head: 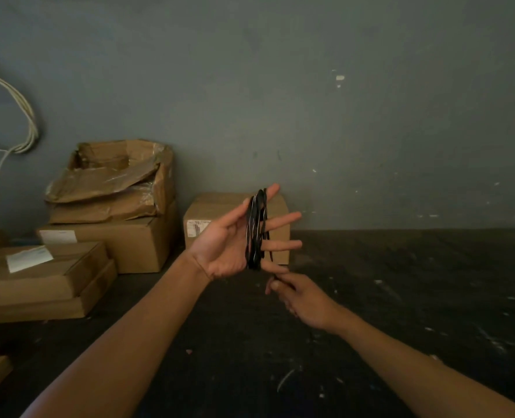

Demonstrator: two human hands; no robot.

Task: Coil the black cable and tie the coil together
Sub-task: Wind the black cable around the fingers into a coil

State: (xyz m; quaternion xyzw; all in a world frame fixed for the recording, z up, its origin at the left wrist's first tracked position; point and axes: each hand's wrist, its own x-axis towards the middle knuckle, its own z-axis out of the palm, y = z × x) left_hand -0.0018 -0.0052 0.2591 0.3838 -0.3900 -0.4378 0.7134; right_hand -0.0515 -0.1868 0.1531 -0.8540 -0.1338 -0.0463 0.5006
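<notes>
The black cable (255, 230) is wound in several loops around the spread fingers of my left hand (226, 239), which is raised palm up in the middle of the view. The loops run from the index finger down to the little finger. Just below it, my right hand (304, 300) pinches the cable's loose end between thumb and fingers, close under the coil's lower edge. The short stretch of cable between coil and right hand is mostly hidden by the fingers.
Cardboard boxes are stacked at the left (108, 206), and one smaller box (220, 212) stands behind my left hand against the grey wall. A white cable (24, 116) hangs on the wall at far left. The dark floor (401, 297) is littered with small scraps.
</notes>
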